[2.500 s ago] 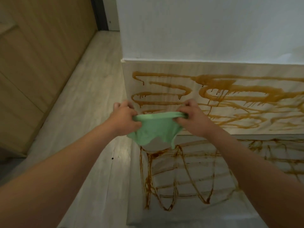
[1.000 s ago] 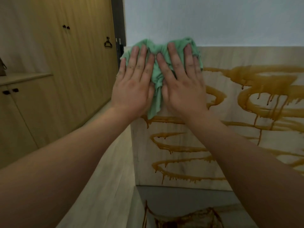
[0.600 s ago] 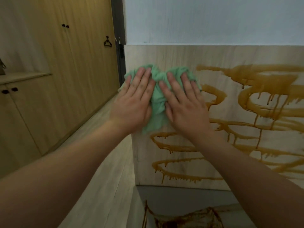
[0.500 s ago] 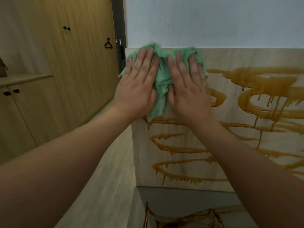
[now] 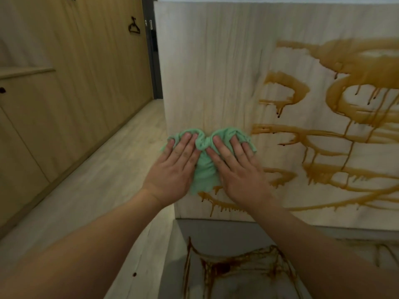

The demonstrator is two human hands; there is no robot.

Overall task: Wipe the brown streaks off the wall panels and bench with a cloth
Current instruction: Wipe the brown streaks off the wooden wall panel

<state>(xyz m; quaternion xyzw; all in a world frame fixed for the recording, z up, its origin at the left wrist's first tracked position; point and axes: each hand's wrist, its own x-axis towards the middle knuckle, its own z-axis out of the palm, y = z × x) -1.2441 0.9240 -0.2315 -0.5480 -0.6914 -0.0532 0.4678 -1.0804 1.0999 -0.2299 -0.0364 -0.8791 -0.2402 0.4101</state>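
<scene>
A green cloth (image 5: 204,173) is bunched flat against the pale wooden wall panel (image 5: 205,72), low on its left side. My left hand (image 5: 176,169) and my right hand (image 5: 237,171) press it side by side with straight fingers. The panel above the cloth is bare wood. Thick brown streaks (image 5: 336,104) with drips cover the panel to the right, and one streak (image 5: 218,201) runs just under my hands. Below the panel, the bench top (image 5: 248,283) carries darker brown streaks (image 5: 218,268).
A light wooden floor (image 5: 103,186) runs along the left of the panel. Wooden cabinets (image 5: 64,83) line the far left, one door marked with a black hanger symbol (image 5: 134,26). A dark door frame (image 5: 152,61) stands behind the panel's left edge.
Both hands slid the cloth down the panel from its top edge to the lower part. The streaks that crossed the upper left of the panel are gone. The view has moved closer.
</scene>
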